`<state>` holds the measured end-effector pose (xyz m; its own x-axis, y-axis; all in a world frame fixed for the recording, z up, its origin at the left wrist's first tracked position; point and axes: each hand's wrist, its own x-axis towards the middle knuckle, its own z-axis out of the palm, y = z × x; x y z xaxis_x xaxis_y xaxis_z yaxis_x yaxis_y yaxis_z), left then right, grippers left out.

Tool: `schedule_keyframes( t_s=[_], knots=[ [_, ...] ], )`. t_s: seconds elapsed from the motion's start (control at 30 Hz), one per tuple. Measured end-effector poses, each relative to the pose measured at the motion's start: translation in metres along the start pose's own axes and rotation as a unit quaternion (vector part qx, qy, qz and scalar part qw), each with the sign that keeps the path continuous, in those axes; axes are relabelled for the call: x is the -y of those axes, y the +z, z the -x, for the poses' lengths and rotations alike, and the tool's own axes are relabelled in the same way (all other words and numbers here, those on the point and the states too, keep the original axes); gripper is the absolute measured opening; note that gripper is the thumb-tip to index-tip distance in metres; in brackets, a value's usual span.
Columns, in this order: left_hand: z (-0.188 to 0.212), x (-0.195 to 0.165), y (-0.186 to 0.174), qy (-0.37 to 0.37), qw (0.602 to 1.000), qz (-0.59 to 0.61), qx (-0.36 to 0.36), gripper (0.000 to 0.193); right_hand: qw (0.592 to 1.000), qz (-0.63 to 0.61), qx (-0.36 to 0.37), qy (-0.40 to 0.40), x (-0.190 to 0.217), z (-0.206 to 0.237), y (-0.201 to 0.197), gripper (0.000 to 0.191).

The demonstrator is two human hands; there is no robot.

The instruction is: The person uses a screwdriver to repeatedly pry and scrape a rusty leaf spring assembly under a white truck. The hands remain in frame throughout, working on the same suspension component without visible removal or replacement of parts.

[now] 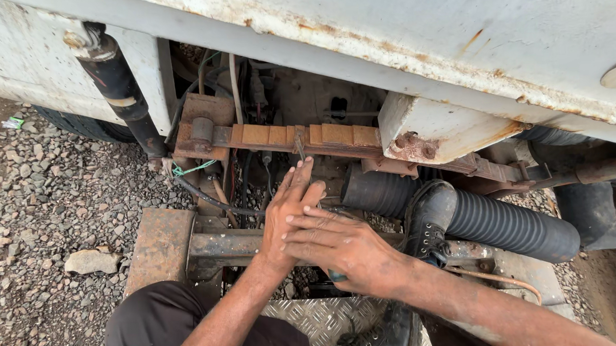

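Note:
My two hands meet at the middle, under a white, rust-streaked vehicle body [453, 31]. My right hand [345, 250] lies over the left one and closes on a tool with a teal handle [336, 276]. Its thin metal shaft [299, 147] points up against a rusty ribbed bar [300, 135]. My left hand [287, 211] wraps the tool higher up, its fingers stretched along the shaft. Most of the tool is hidden by both hands.
A black ribbed hose [511, 226] runs to the right, with a black boot [427, 223] against it. A black pipe [117, 84] hangs at the left. Below are a rusty steel frame [162, 246] and a chequered metal plate [323, 320]. Gravel [43, 203] covers the ground.

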<state>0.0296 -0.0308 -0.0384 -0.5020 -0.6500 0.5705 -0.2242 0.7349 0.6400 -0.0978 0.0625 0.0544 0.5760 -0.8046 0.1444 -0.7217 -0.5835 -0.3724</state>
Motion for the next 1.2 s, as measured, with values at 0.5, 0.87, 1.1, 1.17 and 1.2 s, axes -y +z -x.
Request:
schedule_keyframes(
  t_s=[0.5,0.87,1.1,1.17,1.2],
  knots=[
    [-0.005,0.001,0.008,-0.019,0.999,0.032,-0.017,0.039,0.981,0.108,-0.159,0.018,0.010,-0.002,-0.005,0.030],
    [-0.011,0.001,-0.002,0.019,1.000,-0.014,0.003,0.034,0.987,0.105,-0.125,0.010,0.009,-0.003,-0.004,0.042],
    [-0.009,0.004,-0.001,0.009,1.000,0.017,0.008,0.032,0.992,0.106,-0.064,0.010,0.005,0.003,-0.002,0.056],
    [-0.013,0.005,0.000,0.003,1.000,0.009,0.007,0.032,0.993,0.109,-0.053,0.002,0.001,0.000,0.001,0.063],
    [-0.015,0.006,0.000,0.003,1.000,0.010,0.001,0.033,0.993,0.110,-0.047,-0.001,-0.001,-0.001,0.002,0.067]
  ],
)
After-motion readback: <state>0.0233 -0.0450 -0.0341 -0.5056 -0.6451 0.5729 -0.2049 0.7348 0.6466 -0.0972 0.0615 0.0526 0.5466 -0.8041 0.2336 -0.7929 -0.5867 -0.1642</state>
